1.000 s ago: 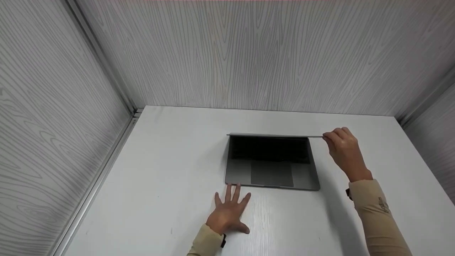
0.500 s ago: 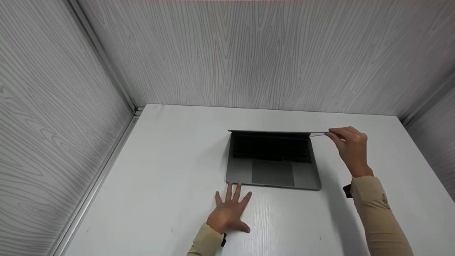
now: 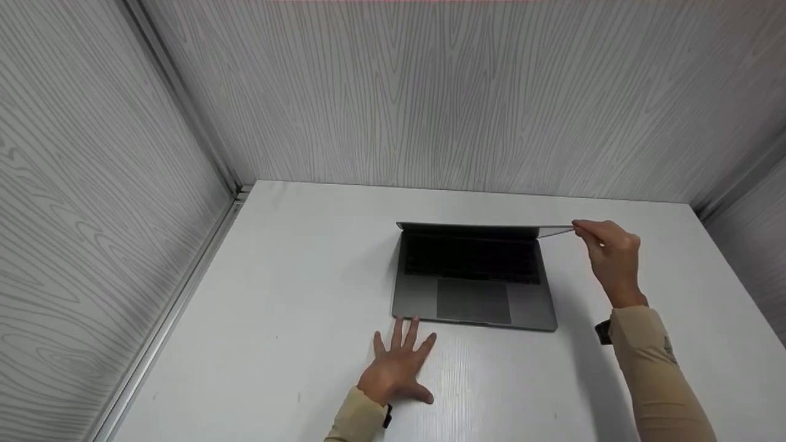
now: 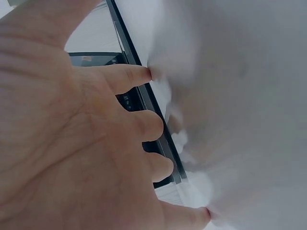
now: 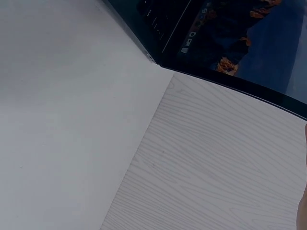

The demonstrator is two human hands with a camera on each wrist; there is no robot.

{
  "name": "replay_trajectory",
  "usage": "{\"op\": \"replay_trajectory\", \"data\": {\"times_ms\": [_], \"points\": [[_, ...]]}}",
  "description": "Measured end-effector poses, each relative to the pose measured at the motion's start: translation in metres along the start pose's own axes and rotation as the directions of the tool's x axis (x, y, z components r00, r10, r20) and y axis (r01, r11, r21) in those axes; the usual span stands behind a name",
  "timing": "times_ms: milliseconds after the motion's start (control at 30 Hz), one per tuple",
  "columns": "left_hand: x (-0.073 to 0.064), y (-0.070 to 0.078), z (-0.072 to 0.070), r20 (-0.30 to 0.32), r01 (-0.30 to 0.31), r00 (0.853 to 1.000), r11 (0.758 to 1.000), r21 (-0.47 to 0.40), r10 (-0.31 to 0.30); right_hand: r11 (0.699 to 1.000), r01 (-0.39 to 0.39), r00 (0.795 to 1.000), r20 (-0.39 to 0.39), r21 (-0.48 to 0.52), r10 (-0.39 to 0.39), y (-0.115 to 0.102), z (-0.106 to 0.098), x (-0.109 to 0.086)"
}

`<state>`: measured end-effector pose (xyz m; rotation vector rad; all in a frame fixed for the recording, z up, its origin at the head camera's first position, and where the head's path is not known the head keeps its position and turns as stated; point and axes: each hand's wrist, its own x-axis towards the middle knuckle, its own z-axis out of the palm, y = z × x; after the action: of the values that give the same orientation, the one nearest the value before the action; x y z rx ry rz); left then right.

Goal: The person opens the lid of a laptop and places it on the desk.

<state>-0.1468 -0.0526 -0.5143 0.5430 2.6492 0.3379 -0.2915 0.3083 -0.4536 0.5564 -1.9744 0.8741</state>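
A grey laptop (image 3: 414, 301) lies on the white table with its lid (image 3: 485, 225) raised, seen nearly edge-on from above. My right hand (image 3: 613, 258) pinches the lid's upper right corner between thumb and fingers. In the right wrist view the lit screen (image 5: 273, 52) shows a blue and dark mountain picture, and a bit of that hand (image 5: 302, 211) shows at the right edge. My left hand (image 3: 393, 371) lies with fingers spread on the table, two fingertips right at the laptop's front left edge. The left wrist view shows its palm (image 4: 81, 139) and the laptop's front edge (image 4: 156, 112) behind the fingers.
The white table (image 3: 288, 276) extends around the laptop. A wood-grain panel (image 3: 430, 92) rises behind it, with another panel (image 3: 80, 245) on the left and a metal rail (image 3: 166, 325) along its foot. A third panel stands at the right.
My right hand has moved slightly right with the lid's corner, and the lid has tilted a little further back, baring more of its screen side. The left hand stays in place.
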Motion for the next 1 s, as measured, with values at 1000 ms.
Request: {"op": "replay_trajectory", "data": {"times_ms": [1000], "points": [[0.000, 0.003, 0.000, -0.014, -0.005, 1.000, 1.000, 0.029, 0.005, 0.959, -0.261, 0.965, 0.016, 0.110, 0.261, 0.014, 0.011, 0.030]]}}
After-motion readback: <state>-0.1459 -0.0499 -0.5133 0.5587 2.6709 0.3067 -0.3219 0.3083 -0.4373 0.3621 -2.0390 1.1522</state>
